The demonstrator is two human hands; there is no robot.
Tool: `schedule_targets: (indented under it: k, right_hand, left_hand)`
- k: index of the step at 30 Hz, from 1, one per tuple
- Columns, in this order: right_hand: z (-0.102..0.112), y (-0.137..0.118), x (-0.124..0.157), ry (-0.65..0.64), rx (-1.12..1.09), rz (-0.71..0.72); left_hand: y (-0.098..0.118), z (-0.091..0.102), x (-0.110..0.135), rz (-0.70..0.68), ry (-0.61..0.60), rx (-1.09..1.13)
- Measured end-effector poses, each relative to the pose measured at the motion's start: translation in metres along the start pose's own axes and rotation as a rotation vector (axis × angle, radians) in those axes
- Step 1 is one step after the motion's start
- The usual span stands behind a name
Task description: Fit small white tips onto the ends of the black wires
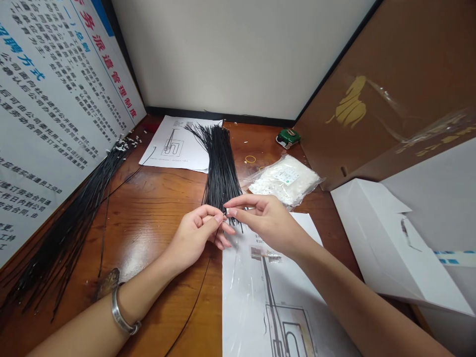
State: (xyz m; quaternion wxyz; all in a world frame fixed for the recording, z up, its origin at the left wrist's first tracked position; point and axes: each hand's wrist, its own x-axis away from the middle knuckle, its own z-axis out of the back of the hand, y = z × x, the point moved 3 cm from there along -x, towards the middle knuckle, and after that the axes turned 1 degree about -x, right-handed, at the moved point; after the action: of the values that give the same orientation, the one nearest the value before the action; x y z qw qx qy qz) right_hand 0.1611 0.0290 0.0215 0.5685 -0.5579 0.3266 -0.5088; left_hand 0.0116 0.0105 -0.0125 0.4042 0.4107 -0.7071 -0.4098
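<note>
1. Black wires (80, 213) lie in a long, loose bundle at my far left, along the foot of a white printed sign (67, 84), with small white tips at their far end
2. A metal bangle (121, 315) sits on my left wrist, above the brown wooden table (148, 233)
3. Further off, a printed sheet (158, 153) with a drawing lies flat
4. My left hand (195, 238) has thumb and forefinger pinched narrow on a single black wire (203, 286), which trails down to the bottom edge
5. Just beyond my fingers lies a dense black bundle (223, 173), its far end over the sheet's right side
6. My right hand (264, 215) pinches a tiny white piece (228, 211) between thumb and forefinger, right at my left fingertips; whether it is seated on the wire I cannot tell
7. Under my right forearm lies a larger drawing (249, 312)
8. Past that hand are a clear bag of white pieces (273, 186), a green tape measure (288, 139) and, furthest right, a white box (375, 223)
</note>
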Motion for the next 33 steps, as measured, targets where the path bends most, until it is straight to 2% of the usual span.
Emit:
schedule_targets:
  k: [8, 20, 24, 33]
  right_hand:
    - [-0.0020, 0.0003, 0.0001, 0.014, -0.052, 0.048]
    - [-0.0012, -0.0017, 0.0026, -0.037, -0.051, -0.039]
    - [0.0011, 0.0017, 0.0019, 0.015, -0.093, -0.015]
    - [0.0012, 0.0027, 0.0008, 0.027, 0.017, 0.010]
  left_hand:
    - [-0.0004, -0.0005, 0.0003, 0.004, 0.005, 0.011]
    - [0.0003, -0.0002, 0.0009, -0.013, 0.009, -0.026]
    - [0.0008, -0.0016, 0.0009, -0.017, 0.018, -0.027]
    - [0.0024, -0.0030, 0.0023, -0.010, 0.038, -0.051]
